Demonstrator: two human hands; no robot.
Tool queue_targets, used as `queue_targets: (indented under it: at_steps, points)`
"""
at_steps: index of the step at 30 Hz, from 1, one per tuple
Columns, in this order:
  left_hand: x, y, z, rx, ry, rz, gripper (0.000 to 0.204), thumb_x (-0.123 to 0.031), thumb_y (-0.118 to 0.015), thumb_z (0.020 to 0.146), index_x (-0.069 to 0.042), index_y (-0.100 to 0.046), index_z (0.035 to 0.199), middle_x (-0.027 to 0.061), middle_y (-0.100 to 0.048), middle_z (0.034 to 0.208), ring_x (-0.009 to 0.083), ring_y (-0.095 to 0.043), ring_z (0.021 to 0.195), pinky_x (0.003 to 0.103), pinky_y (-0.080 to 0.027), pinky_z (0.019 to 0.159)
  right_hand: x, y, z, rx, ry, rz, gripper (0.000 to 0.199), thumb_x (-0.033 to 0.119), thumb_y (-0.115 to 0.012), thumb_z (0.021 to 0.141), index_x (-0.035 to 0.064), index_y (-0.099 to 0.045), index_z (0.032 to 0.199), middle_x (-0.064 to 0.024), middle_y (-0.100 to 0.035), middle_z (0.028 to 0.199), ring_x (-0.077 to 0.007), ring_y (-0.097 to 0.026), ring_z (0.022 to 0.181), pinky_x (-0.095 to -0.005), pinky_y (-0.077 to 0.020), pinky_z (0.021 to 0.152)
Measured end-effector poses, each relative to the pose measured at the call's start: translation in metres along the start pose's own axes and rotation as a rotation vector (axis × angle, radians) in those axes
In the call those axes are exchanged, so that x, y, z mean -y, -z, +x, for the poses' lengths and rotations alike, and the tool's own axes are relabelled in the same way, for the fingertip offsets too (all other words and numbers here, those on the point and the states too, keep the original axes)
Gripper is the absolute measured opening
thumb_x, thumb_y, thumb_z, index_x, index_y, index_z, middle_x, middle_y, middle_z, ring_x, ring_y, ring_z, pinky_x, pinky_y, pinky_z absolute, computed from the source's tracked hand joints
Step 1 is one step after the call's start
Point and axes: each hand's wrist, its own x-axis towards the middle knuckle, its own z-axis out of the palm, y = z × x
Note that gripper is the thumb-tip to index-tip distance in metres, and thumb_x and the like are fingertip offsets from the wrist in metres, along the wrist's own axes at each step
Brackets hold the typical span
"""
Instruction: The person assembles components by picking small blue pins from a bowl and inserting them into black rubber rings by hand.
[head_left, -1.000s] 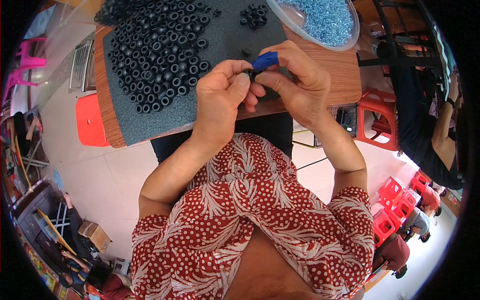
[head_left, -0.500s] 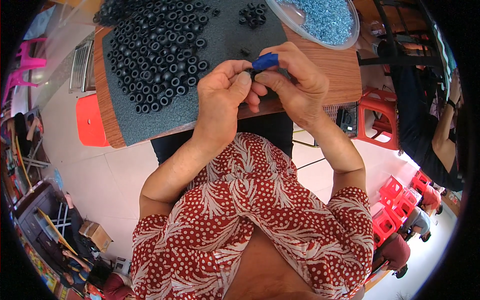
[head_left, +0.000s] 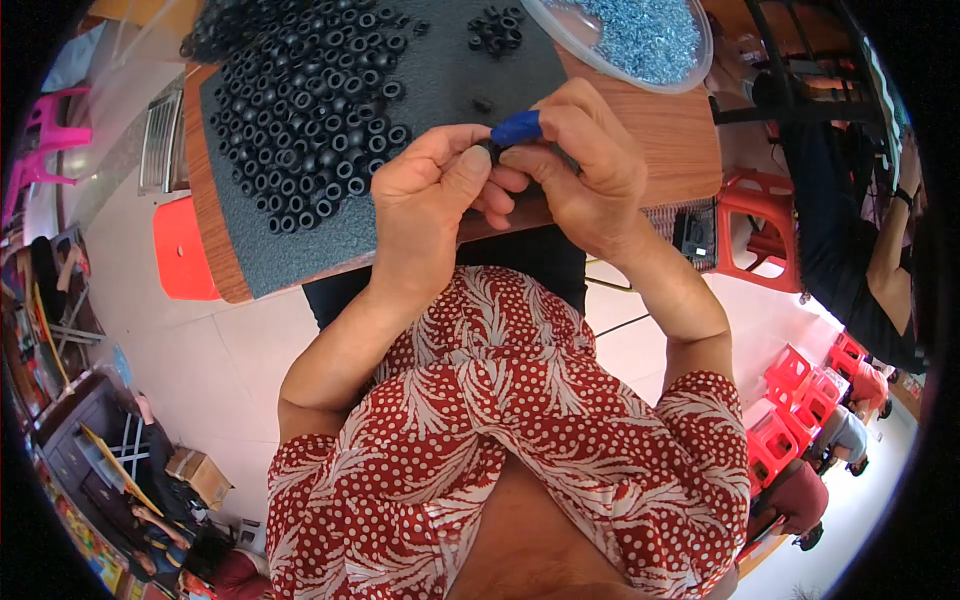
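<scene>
Both my hands meet above the near edge of the table. In my left hand (head_left: 425, 195) a small black part (head_left: 492, 147) is pinched between thumb and fingers. From the other side, the thumb and index finger of my right hand (head_left: 592, 178) close on the same part. Blue tape (head_left: 517, 128) wraps my right index fingertip. Fingers cover most of the held part, so its full shape is hidden. To the left spreads a heap of black ring-shaped parts (head_left: 310, 125). A lone black part (head_left: 483, 104) lies just beyond my fingers.
A dark textured mat (head_left: 450, 75) covers much of the wooden table (head_left: 670, 150). At its far side sits a small cluster of black parts (head_left: 496, 32). A clear tub (head_left: 706, 62) at the far right holds bluish small pieces. A red stool (head_left: 185, 250) stands left.
Both hands have shifted slightly left in the picture, still pinching the small black part. My right index finger tilts a little differently. The table has also shifted slightly in view.
</scene>
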Motion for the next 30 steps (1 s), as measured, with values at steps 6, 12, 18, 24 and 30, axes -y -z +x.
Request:
queue_targets:
  at_steps: [6,12,18,24,30]
  points:
    - [-0.008,0.004,0.002,0.069,0.063,0.035,0.023,-0.013,-0.056,0.089,0.005,-0.055,0.103,0.0094,-0.064,0.076,0.0085,-0.057,0.056,0.020,-0.049,0.050,0.000,0.004,0.003,0.018,0.070,-0.024,0.025,-0.003,-0.067,0.060,0.0012,-0.055,0.082,-0.0115,-0.053,0.077,-0.0292,-0.052,0.071,-0.0343,-0.0439,0.058]
    - [-0.010,0.003,0.006,0.089,0.100,0.073,0.017,-0.010,-0.056,0.087,0.005,-0.058,0.095,0.0099,-0.063,0.071,0.0082,-0.056,0.053,0.020,-0.048,0.047,0.003,0.005,0.000,0.047,0.088,-0.027,0.026,-0.003,-0.067,0.061,0.0011,-0.055,0.083,-0.0113,-0.054,0.077,-0.0294,-0.052,0.071,-0.0344,-0.0435,0.058]
    - [-0.006,0.001,0.008,0.013,0.103,-0.036,0.013,-0.008,-0.056,0.084,0.004,-0.059,0.088,0.0089,-0.062,0.070,0.0099,-0.056,0.051,0.021,-0.045,0.046,0.001,0.005,0.000,0.033,0.101,-0.017,0.029,0.001,-0.069,0.061,-0.0006,-0.054,0.085,-0.0117,-0.054,0.078,-0.0305,-0.051,0.070,-0.0370,-0.0430,0.059]
    - [-0.007,-0.006,0.008,-0.025,-0.016,-0.085,0.012,-0.008,-0.055,0.085,0.004,-0.058,0.086,0.0065,-0.061,0.073,0.0092,-0.056,0.057,0.020,-0.047,0.057,-0.001,-0.002,0.001,0.100,0.137,-0.177,0.031,0.012,-0.072,0.059,0.0007,-0.052,0.080,-0.0113,-0.052,0.074,-0.0303,-0.049,0.067,-0.0383,-0.0400,0.060]
    - [-0.006,-0.008,0.005,-0.041,-0.069,-0.030,0.011,-0.007,-0.055,0.085,0.003,-0.058,0.086,0.0041,-0.061,0.075,0.0068,-0.056,0.062,0.019,-0.046,0.060,0.001,-0.007,0.005,0.130,0.233,-0.346,0.027,0.015,-0.069,0.056,0.0044,-0.048,0.069,-0.0098,-0.050,0.066,-0.0273,-0.047,0.063,-0.0370,-0.0364,0.057]
